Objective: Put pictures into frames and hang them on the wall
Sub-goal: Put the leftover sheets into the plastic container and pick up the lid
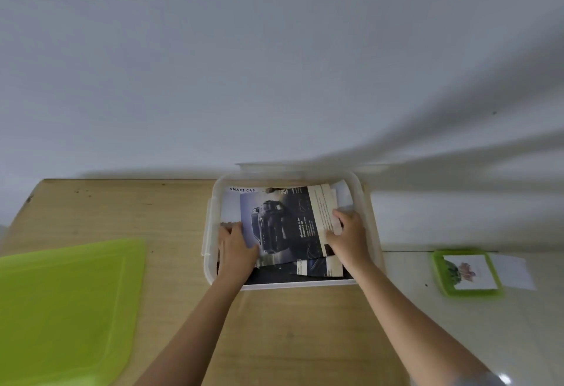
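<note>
Head view, nearest first: both forearms reach out over the wooden table towards a clear box in the middle. A green lid lies flat at the near left, well apart from the box.

Inside the box sits a loose stack of printed pages, and on top lies the car picture. Its long axis runs left to right, slightly tilted, and its print is turned sideways. The left hand grips the sheet's left edge with the thumb on top, and the right hand pinches its right edge with curled fingers, so both hands are clamped on the same page, one at each short end.

To the right, on a white surface and well apart from the box, lies a green frame with a flower picture inside it. A white sheet sits just beside it.

The frame is on the right hand's side, so my guess is the page has to be lifted clear of the box and carried rightwards. Behind everything stands the bare wall, where nothing is hung as yet.
</note>
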`<state>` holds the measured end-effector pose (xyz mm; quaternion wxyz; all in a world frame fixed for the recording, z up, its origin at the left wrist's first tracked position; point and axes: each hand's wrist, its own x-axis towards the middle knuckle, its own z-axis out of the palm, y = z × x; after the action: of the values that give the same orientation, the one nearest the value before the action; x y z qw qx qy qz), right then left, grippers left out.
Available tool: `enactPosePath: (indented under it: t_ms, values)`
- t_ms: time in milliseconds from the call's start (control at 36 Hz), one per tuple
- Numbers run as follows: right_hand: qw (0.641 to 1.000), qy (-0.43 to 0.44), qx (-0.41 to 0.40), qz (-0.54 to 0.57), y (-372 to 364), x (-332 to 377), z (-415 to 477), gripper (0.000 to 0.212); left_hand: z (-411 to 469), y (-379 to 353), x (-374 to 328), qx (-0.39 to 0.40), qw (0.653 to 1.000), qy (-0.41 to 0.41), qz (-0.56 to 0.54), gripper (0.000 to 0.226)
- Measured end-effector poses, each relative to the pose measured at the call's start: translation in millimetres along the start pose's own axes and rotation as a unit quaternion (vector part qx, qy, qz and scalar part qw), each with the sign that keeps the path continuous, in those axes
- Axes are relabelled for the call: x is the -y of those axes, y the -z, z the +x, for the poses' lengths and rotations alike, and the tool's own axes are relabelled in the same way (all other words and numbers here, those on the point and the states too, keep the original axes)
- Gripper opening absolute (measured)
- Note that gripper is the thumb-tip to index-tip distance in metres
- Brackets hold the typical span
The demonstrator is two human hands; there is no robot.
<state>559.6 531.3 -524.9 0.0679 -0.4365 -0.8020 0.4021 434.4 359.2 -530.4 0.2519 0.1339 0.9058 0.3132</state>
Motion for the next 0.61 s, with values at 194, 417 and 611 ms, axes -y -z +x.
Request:
enactPosePath:
  t_ms: [194, 417, 611]
  values:
    - [0.996, 0.015, 0.013, -0.09, -4.5, 6.2, -2.4, 0.032, -1.2, 5.5, -4.9, 0.01, 0.997, -0.047, 0.062, 0.044]
    - [0.997, 0.058, 0.009, -0.057, -4.7, 80.8, -18.7, 0.046, -7.0, 65.3, -15.5, 0.028, 0.979, -0.196, 0.049, 0.047]
    - [0.988, 0.156, 0.01, -0.018, -70.5, 175.4, -56.2, 0.044, -6.3, 157.9, 47.7, -0.052, 0.969, -0.232, 0.071, 0.043]
